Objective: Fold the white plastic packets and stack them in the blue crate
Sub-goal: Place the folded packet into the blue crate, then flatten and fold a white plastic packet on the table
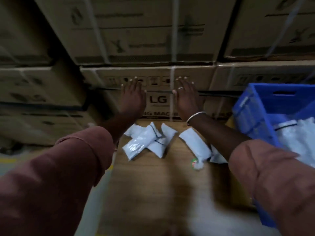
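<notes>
Several white plastic packets (146,141) lie in a loose heap on the wooden surface (153,184), and another white packet (196,145) lies just right of them, partly under my right forearm. My left hand (133,96) and my right hand (185,96) are stretched forward above and beyond the packets, fingers straight, palms down, holding nothing. The blue crate (252,116) stands at the right with white packets (300,133) inside it.
Stacked cardboard boxes (153,48) form a wall right behind the wooden surface. A small round red-and-green item (194,162) lies near the right packet. A grey floor with a yellow line (109,167) shows at the left.
</notes>
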